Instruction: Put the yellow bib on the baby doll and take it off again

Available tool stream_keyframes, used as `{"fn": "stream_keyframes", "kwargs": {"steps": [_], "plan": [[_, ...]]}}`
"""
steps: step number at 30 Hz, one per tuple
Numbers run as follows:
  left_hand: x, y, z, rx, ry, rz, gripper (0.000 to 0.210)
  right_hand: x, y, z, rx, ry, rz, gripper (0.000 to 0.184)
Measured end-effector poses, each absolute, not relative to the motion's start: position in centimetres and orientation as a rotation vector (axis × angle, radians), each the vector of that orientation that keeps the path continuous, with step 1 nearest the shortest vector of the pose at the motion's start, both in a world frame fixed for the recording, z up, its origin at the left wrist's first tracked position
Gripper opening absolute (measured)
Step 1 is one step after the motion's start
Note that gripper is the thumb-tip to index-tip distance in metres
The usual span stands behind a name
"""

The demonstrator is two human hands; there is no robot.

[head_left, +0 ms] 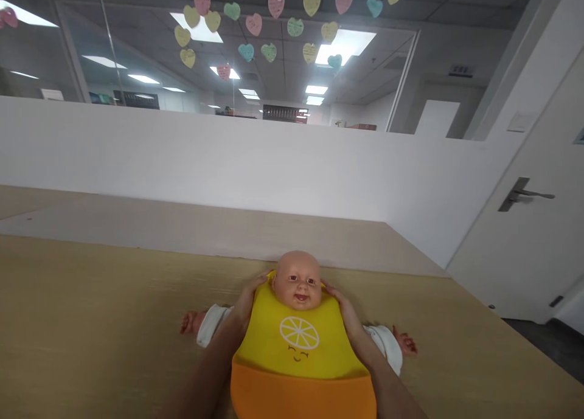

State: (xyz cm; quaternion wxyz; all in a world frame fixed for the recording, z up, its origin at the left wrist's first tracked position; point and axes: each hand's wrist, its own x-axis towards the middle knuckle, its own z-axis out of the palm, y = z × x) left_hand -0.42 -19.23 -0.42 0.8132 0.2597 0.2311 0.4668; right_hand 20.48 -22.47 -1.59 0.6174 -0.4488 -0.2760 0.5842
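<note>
A baby doll (298, 270) lies on its back, its white-sleeved arms spread out to either side. Over its chest is a yellow bib (269, 322) with a white citrus slice printed on it and an orange catch pocket (303, 394) at the bottom. My left hand (249, 297) is closed on the bib's upper edge at one side of the doll's neck. At the opposite side, my right hand (342, 306) grips the other upper edge. The fingertips of both hands are partly hidden behind the bib and the doll's head.
The doll rests on a wood-coloured table (91, 322), with a paler board (219, 227) behind it. A white wall (228, 163) with glass above closes off the back; heart-shaped notes (276, 5) are stuck to the glass. At right stands a white door (515, 255).
</note>
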Motion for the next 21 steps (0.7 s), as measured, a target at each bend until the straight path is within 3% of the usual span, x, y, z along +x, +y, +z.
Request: {"fn": "stream_keyframes", "kwargs": {"steps": [6, 15, 21], "plan": [[-0.4, -19.3, -0.5, 0.567, 0.539, 0.997, 0.048, 20.1, -23.0, -1.3, -0.983, -0.580, 1.444, 0.047], [-1.1, -22.7, -0.6, 0.607, 0.690, 1.042, 0.068, 19.6, -26.8, -0.9, -1.044, -0.572, 1.391, 0.041], [-1.6, -26.8, -1.0, 0.605, 0.721, 1.046, 0.067, 19.4, -31.2, -1.2, -0.996, -0.565, 1.455, 0.039]]}}
